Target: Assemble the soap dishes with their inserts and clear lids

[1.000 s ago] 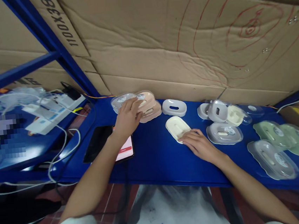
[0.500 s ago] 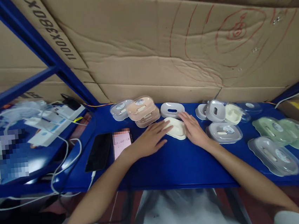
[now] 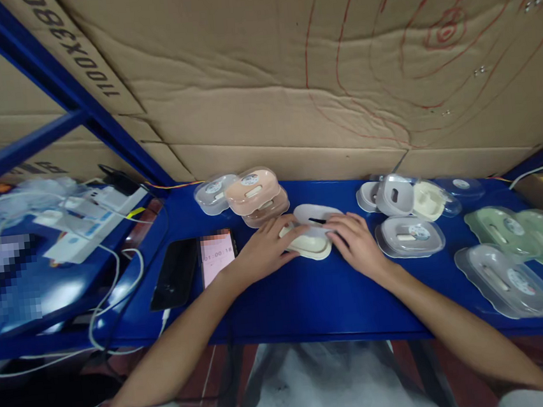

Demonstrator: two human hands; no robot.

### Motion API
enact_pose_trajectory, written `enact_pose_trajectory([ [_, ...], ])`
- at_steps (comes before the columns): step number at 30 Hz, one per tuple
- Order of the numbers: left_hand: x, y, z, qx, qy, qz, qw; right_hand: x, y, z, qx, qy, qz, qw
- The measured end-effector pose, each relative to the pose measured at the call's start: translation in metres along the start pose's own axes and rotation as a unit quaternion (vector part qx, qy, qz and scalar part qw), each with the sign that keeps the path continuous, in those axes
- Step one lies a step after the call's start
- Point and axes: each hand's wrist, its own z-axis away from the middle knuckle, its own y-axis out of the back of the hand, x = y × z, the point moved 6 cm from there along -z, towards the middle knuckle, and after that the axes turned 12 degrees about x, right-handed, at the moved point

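Observation:
A cream oval dish (image 3: 311, 246), probably a soap dish base, lies on the blue table in front of me. My left hand (image 3: 270, 245) is closed around its left end, thumb low and fingers over the top. A pale grey oval tray (image 3: 305, 214) with a dark slot sits at the dish's far edge, seeming to overlap it. My right hand (image 3: 354, 237) is closed on the tray's right end, its thumb side close to the cream dish. Fingers hide part of both pieces.
Lidded peach dishes (image 3: 254, 192) stand at back left. To the right are grey parts (image 3: 394, 198), a lidded grey dish (image 3: 410, 236) and green dishes (image 3: 502, 232). A black phone (image 3: 175, 273), a lit phone (image 3: 218, 256), cables and a power strip (image 3: 82, 231) lie left.
My right hand has moved from the cream dish's side onto the grey tray. The tray has come nearer the cream dish. My left hand has shifted slightly left with the dish.

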Motion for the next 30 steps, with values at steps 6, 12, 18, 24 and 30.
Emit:
enact_pose_trajectory([
  [6,-0.005,-0.004,0.002,-0.035,-0.011,-0.011,0.999,-0.043,-0.016,0.013,-0.078,0.133,0.03,0.988],
  [12,-0.011,-0.012,0.007,-0.065,-0.018,-0.002,0.998,-0.032,-0.009,0.008,-0.058,0.152,0.057,0.985],
  [18,-0.004,-0.004,0.007,-0.06,-0.023,0.021,0.998,0.064,0.06,-0.012,0.056,-0.101,0.235,0.965],
  [24,-0.003,-0.004,0.006,-0.037,-0.034,0.029,0.998,0.161,0.108,-0.029,-0.025,-0.208,0.322,0.923],
  [30,-0.003,-0.002,0.006,-0.028,-0.031,0.056,0.998,0.195,0.109,-0.05,-0.057,-0.207,0.331,0.919],
])
